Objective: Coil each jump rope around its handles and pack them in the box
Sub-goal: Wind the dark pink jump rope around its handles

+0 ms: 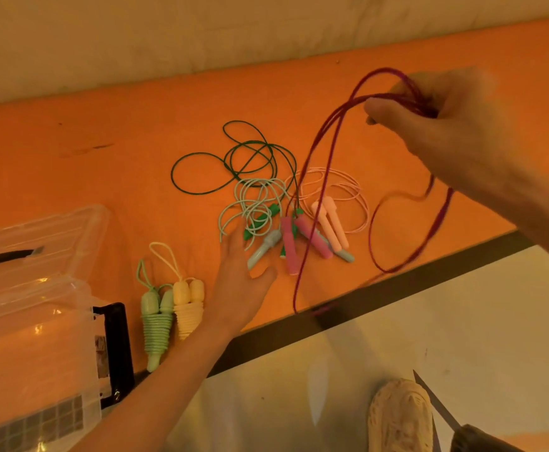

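Clear plastic lidded box seen at the orange table's left near edge, two coiled pastel ropes beside it, left hand laid open by loose tangled ropes, magenta cord pinched aloft by right hand, bare tabletop left behind.

left hand flat, fingers spread | right hand raised, fingers curled

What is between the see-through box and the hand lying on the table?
Two jump ropes already coiled around their handles: a green bundle nearer the box, and a yellow bundle beside the left hand. The head view shows it.
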Available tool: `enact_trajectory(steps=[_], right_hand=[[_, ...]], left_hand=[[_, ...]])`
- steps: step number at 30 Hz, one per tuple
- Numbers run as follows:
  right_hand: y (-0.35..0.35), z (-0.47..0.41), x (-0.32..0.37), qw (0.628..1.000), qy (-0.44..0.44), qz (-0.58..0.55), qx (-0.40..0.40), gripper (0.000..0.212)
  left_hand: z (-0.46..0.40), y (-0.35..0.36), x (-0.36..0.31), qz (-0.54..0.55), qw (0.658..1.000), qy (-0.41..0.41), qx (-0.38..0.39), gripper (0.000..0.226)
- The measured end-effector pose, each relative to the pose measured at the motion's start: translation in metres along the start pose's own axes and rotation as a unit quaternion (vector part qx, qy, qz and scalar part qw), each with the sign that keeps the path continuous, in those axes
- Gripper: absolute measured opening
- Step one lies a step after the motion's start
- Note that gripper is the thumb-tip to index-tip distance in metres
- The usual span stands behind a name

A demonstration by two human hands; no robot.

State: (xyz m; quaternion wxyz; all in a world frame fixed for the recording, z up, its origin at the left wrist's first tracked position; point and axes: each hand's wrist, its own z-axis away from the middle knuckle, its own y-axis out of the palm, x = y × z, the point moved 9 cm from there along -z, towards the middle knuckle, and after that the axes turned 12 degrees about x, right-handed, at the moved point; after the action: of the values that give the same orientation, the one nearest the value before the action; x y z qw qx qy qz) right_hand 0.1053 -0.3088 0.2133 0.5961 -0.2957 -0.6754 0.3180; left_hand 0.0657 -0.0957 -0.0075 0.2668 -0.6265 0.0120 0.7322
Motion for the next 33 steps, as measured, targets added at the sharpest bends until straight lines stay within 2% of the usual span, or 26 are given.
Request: enact_trajectory(steps=[4, 6, 8, 9, 11, 12, 14, 16, 18, 19, 22, 23, 24, 26, 27, 28, 30, 31, 33], right_hand=[[-0.010, 0.009, 0.033, 0.995, -0.077, 0.047, 0.051, 0.023], [-0.016, 0.012, 0.048, 0.990, -0.122, 0.055, 0.052, 0.015], [-0.025, 0.012, 0.054, 0.986, -0.159, 0.036, 0.029, 0.026], [-0.030, 0.011, 0.055, 0.984, -0.175, 0.015, 0.019, 0.036], [-0.040, 0.009, 0.054, 0.977, -0.212, -0.017, 0.004, 0.036], [-0.045, 0.007, 0.047, 0.978, -0.208, -0.016, -0.012, 0.035], [-0.054, 0.002, 0.026, 0.986, -0.156, -0.018, -0.052, 0.039], [-0.050, -0.003, 0.000, 0.996, -0.081, -0.013, -0.044, 0.034], [-0.034, -0.005, -0.029, 1.000, 0.023, 0.014, 0.010, 0.025], [-0.029, -0.003, -0.041, 0.997, 0.069, 0.036, 0.026, 0.028], [-0.017, 0.008, -0.059, 0.977, 0.153, 0.130, 0.073, 0.065], [-0.012, 0.014, -0.059, 0.970, 0.160, 0.159, 0.087, 0.076], [-0.007, 0.019, -0.055, 0.967, 0.155, 0.178, 0.099, 0.078], [0.009, 0.030, -0.044, 0.954, 0.140, 0.211, 0.160, 0.056], [0.026, 0.039, -0.040, 0.938, 0.140, 0.214, 0.235, 0.041], [0.048, 0.052, -0.039, 0.916, 0.146, 0.186, 0.323, 0.033], [0.090, 0.084, -0.033, 0.872, 0.174, 0.068, 0.453, 0.036], [0.107, 0.097, -0.032, 0.855, 0.189, 0.012, 0.483, 0.044], [0.129, 0.112, -0.028, 0.851, 0.199, -0.066, 0.482, 0.058]], left_hand=[[-0.010, 0.007, -0.033, -0.007, 0.997, 0.058, 0.042, 0.114], [-0.017, 0.009, -0.039, -0.020, 0.997, 0.067, 0.042, 0.114], [-0.022, 0.005, -0.039, -0.016, 0.998, 0.049, 0.033, 0.095], [-0.024, 0.004, -0.037, -0.014, 0.998, 0.043, 0.041, 0.074], [-0.021, 0.011, -0.033, -0.019, 0.996, 0.023, 0.087, 0.027], [-0.017, 0.015, -0.031, -0.015, 0.994, 0.011, 0.106, 0.022], [-0.009, 0.021, -0.024, 0.020, 0.993, -0.010, 0.116, 0.034], [-0.002, 0.022, -0.023, 0.121, 0.985, -0.043, 0.111, 0.032], [0.003, 0.023, -0.029, 0.179, 0.974, -0.072, 0.118, 0.031], [0.006, 0.024, -0.035, 0.183, 0.972, -0.079, 0.127, 0.031], [0.008, 0.021, -0.052, 0.165, 0.973, -0.082, 0.142, 0.032], [0.009, 0.019, -0.058, 0.129, 0.979, -0.073, 0.140, 0.033], [0.008, 0.017, -0.065, 0.054, 0.988, -0.052, 0.137, 0.035], [0.013, 0.017, -0.087, -0.163, 0.978, -0.001, 0.129, 0.034], [0.017, 0.019, -0.098, -0.236, 0.964, 0.022, 0.117, 0.031], [0.021, 0.024, -0.105, -0.259, 0.959, 0.032, 0.114, 0.029], [0.027, 0.030, -0.114, -0.213, 0.969, 0.023, 0.125, 0.031], [0.030, 0.030, -0.116, -0.170, 0.978, 0.010, 0.124, 0.034], [0.034, 0.027, -0.124, -0.106, 0.988, 0.001, 0.109, 0.035]])
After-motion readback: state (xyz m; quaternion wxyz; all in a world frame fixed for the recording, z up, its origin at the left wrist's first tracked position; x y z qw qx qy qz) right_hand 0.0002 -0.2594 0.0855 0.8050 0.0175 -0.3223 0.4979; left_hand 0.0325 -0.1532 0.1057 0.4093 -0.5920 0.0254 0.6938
